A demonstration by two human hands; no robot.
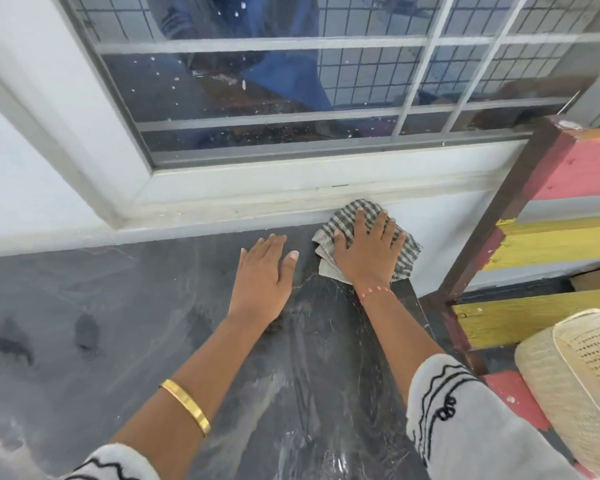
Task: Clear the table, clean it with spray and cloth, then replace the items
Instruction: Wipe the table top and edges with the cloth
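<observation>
— Count check: what's on the bench (84, 306)?

— One checked cloth (352, 220), two hands. I see nothing else on the dark top.

— Right grip (368, 249)?

— Fingers spread flat, pressing the cloth down at the far edge, against the wall under the window (291, 81).

— Left grip (264, 271)?

— Open palm, flat on the bare bench just beside the cloth, holding nothing.

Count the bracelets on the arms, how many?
2: a gold bangle on the left forearm, and a red thread band on the right wrist, behind the hand pressing the checked cloth.
</observation>
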